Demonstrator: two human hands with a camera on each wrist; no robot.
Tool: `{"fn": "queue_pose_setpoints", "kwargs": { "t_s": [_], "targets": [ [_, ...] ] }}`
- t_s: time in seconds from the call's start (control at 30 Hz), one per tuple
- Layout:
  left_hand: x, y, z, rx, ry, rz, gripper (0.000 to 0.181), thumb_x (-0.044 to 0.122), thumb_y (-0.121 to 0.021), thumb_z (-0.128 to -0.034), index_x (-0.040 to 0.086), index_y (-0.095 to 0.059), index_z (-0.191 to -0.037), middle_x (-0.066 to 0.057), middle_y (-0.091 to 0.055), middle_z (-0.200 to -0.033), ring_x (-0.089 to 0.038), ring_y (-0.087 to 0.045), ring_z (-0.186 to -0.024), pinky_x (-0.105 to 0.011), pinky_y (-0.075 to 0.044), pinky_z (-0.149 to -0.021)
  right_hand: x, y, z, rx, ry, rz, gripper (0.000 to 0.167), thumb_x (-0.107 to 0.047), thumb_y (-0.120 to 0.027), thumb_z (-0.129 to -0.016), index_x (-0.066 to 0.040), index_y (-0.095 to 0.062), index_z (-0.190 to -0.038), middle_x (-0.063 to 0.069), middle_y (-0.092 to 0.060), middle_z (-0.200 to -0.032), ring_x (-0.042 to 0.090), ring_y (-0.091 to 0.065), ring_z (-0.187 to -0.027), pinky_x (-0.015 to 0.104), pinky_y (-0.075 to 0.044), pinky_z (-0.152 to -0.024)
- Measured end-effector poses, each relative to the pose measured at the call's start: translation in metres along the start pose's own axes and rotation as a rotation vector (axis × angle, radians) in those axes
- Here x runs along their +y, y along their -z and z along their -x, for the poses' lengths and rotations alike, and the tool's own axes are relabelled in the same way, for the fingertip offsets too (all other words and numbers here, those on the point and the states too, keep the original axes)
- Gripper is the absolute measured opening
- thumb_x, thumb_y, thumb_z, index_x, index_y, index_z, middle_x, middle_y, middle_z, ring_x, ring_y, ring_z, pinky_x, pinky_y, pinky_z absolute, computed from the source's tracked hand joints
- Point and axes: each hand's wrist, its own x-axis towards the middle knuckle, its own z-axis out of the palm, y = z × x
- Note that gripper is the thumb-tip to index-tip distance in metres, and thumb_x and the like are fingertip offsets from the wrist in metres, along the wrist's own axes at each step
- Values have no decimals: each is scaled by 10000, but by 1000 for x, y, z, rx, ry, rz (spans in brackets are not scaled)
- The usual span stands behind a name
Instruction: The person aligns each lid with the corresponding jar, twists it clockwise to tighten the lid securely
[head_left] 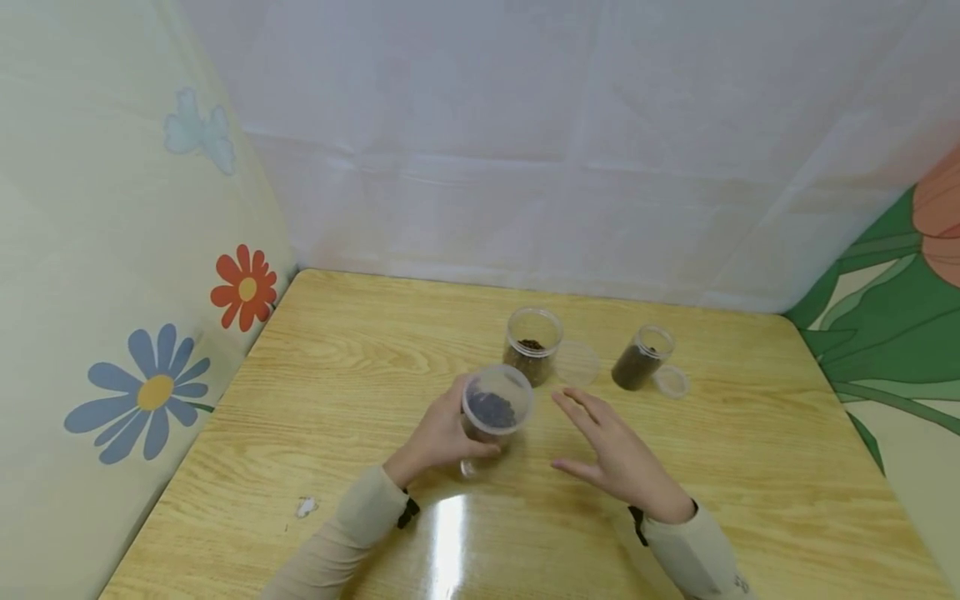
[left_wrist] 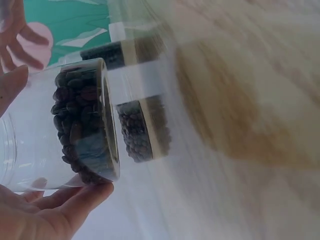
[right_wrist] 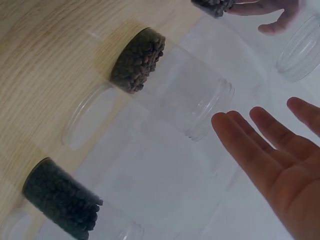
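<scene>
My left hand grips a clear plastic jar, thumb on one side and fingers round the other. Dark coffee beans lie in its lower part. A pale translucent disc or rim tops the jar; I cannot tell whether it is a lid. In the left wrist view, the jar's base appears above the tabletop. My right hand is to the right of this jar, fingers extended and thumb apart, touching nothing. Just behind the held jar stands a wide open jar with brown beans.
A narrower open jar of dark beans stands farther right. Clear round lids lie beside the standing jars: a larger lid and a smaller lid. A small white scrap is at the left on the wooden table.
</scene>
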Motion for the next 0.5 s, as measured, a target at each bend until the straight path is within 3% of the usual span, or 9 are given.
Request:
{"fn": "queue_pose_setpoints", "kwargs": {
  "t_s": [0.17,0.5],
  "targets": [
    [-5,4,0,68,15,40,1044,164,-884,-521,152,-297,-1384,-50,-484,-1271,-221,-466,-1150,-455,-385,-949,2,-2,3,15,-17,3,795,-253,-791,-692,2,-406,-1340,208,-476,-1241,356,-500,-1073,459,-488,-791],
    [-10,18,-1,180,58,19,1028,199,-882,-540,26,-294,-1365,-168,-480,-1259,-304,-483,-1127,-453,-413,-929,4,-5,6,20,-24,8,742,-218,-783,-703,17,-434,-1314,199,-502,-1204,346,-518,-1038,456,-488,-778]
  ]
}}
